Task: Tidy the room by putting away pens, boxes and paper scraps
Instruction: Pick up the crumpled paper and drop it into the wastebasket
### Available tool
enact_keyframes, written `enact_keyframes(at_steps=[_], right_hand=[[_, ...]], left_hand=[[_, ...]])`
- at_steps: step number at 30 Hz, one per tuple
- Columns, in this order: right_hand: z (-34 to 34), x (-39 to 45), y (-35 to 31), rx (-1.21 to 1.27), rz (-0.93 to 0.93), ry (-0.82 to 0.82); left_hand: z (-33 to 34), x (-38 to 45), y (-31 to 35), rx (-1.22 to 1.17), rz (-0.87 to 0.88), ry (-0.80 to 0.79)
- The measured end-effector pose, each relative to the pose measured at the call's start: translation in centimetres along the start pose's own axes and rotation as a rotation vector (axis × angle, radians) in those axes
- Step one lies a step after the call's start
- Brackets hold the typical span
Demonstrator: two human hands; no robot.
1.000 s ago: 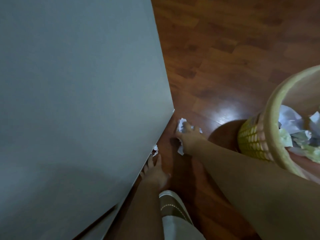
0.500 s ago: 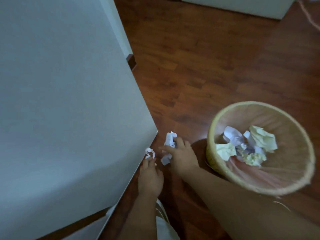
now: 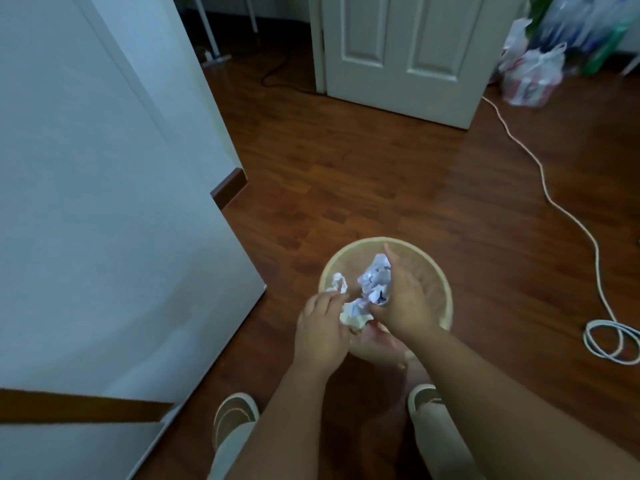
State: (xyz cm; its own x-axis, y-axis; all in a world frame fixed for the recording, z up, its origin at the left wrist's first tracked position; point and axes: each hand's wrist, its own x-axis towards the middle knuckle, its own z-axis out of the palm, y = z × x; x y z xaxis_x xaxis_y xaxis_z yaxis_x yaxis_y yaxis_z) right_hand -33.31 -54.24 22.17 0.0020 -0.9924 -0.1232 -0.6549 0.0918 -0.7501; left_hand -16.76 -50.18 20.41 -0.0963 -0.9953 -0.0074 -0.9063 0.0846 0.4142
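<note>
A round yellow waste basket (image 3: pixel 440 284) stands on the wooden floor in front of my feet. Both hands hover over its opening. My right hand (image 3: pixel 403 306) grips a crumpled white paper with blue print (image 3: pixel 376 277). My left hand (image 3: pixel 322 329) pinches a small white paper scrap (image 3: pixel 338 281) at its fingertips. Another crumpled paper (image 3: pixel 354 312) shows between the two hands; I cannot tell whether it is held or lies in the basket. The hands hide most of the basket's inside.
A tall white panel (image 3: pixel 104 202) fills the left side, its corner close to the basket. A white door (image 3: pixel 398 53) stands at the back. A white cable (image 3: pixel 554 202) runs along the floor to a coil at the right. Plastic bags (image 3: pixel 533 74) sit far right.
Both hands have lifted the paper pieces off the floor by the panel's corner and carried them over the basket. The view has risen and now takes in the room.
</note>
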Motion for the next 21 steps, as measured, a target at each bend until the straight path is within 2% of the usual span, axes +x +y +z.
enact_keyframes(at_steps=[3,5,8,10,12,14,16,18,21], right_hand=[[-3.7,-1.3,2.4,-0.115,0.034,-0.095],[-5.3,-1.7,4.2,-0.2,0.116,-0.097],[-6.6,-1.8,6.8,-0.242,0.31,-0.067],[-6.7,-1.7,8.3,-0.14,0.424,-0.042],[-6.3,-1.8,10.0,0.011,0.509,-0.05],[-5.7,-1.9,11.6,0.237,0.652,-0.092],[-5.0,-1.9,13.0,0.392,0.757,-0.154],[-4.0,-1.6,14.8,0.463,0.751,-0.188],[-2.9,-2.0,15.2,0.457,0.743,-0.238]], left_hand=[[1.0,-0.4,2.8,0.121,-0.066,-0.132],[1.5,-1.0,3.7,0.184,-0.135,-0.179],[2.3,-2.2,4.6,0.108,-0.363,-0.234],[3.0,-2.9,5.1,-0.043,-0.548,-0.293],[3.7,-3.4,6.1,-0.311,-0.668,-0.313],[4.2,-3.5,7.3,-0.742,-0.787,-0.214],[4.4,-3.5,8.3,-1.053,-0.919,-0.14],[4.6,-4.1,8.9,-1.204,-1.008,-0.111],[4.5,-6.6,8.7,-1.286,-1.107,-0.085]])
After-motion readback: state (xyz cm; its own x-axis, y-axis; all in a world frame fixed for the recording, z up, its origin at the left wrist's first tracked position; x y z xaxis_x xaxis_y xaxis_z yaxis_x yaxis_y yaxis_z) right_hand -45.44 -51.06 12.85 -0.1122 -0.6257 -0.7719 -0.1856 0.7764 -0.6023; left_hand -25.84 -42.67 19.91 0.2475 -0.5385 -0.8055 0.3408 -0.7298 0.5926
